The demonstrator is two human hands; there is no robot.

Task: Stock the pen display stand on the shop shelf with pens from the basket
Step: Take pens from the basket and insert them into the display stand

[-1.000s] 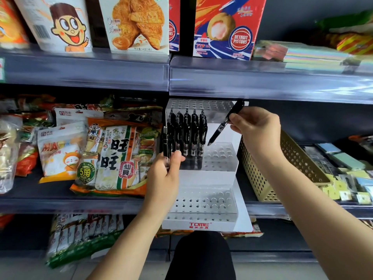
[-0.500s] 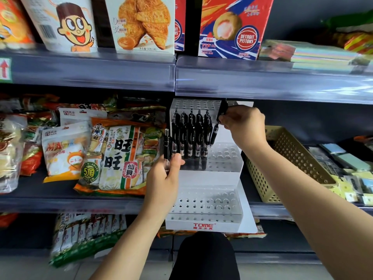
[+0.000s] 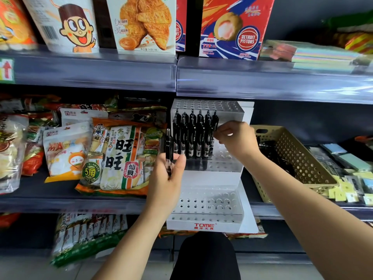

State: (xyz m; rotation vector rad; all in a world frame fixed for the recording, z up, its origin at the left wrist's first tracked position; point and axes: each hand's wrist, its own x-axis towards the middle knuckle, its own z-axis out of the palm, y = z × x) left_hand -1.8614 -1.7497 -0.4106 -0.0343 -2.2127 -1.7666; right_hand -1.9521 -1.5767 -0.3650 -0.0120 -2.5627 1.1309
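A white tiered pen stand (image 3: 212, 203) with hole grids stands on the middle shelf. Several black pens (image 3: 191, 136) stand upright in its middle tier; the lower tier holds none. My right hand (image 3: 236, 138) pinches the upper part of the rightmost pen (image 3: 212, 147), which stands in a hole of that row. At the stand's left edge my left hand (image 3: 167, 178) grips another black pen (image 3: 169, 144), held upright. A beige perforated basket (image 3: 298, 158) sits right of the stand with dark pens (image 3: 268, 148) inside, partly hidden by my right forearm.
Snack bags (image 3: 121, 154) crowd the shelf left of the stand. The upper shelf edge (image 3: 262, 81) hangs just above the stand's top tier. Small stationery packs (image 3: 353, 178) lie right of the basket. My knee in black (image 3: 205, 257) is below the stand.
My right hand brought its pen down from a slant above the stand and stood it at the right end of the pen row. The left hand kept its pen in place.
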